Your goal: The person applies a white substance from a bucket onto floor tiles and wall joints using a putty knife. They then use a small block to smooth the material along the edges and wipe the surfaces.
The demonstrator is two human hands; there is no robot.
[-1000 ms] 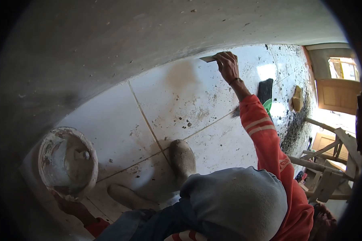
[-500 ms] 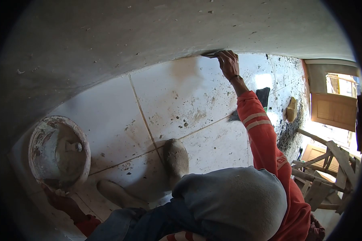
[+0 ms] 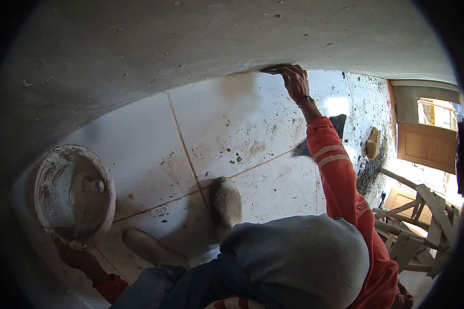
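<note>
Right fingers (image 3: 294, 72): closed on 1 flat blade (image 3: 275, 70) at fingertips, against 1 wall (image 3: 191, 41)
Left fingers (image 3: 63, 249): at 1 bucket (image 3: 111, 198) rim, can't tell if gripping
Feet (image 3: 225, 201): 2, between left and right fingers

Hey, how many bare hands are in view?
2. The bare right hand holds a thin, flat, dark blade at the foot of the grey wall; the bare left hand, partly in shadow, is by the round, dirty white bucket.
</note>
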